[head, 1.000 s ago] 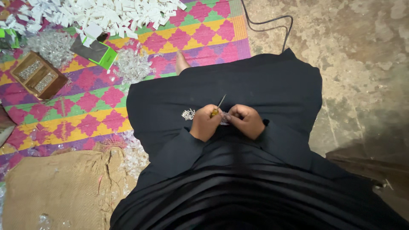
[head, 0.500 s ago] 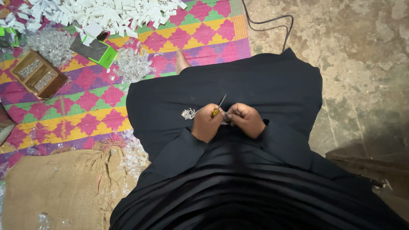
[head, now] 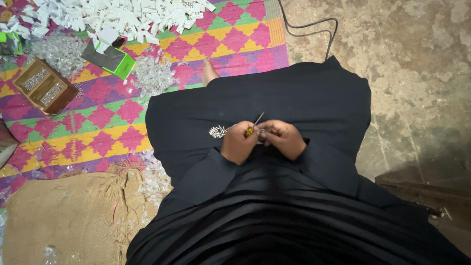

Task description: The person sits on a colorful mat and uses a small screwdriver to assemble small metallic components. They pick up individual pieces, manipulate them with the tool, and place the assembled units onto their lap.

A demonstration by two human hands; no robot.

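Hands together over lap: left hand [head: 239,143] gripping small screwdriver [head: 253,125]; right hand [head: 282,138] curled, contents unclear.

The right hand [head: 283,139] hides what it grips; the tiny bits [head: 218,131] on the lap are too small to tell.

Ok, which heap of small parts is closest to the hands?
The tiny silvery cluster on the black lap, just beside the left hand; the clear and white heaps lie on the mat.
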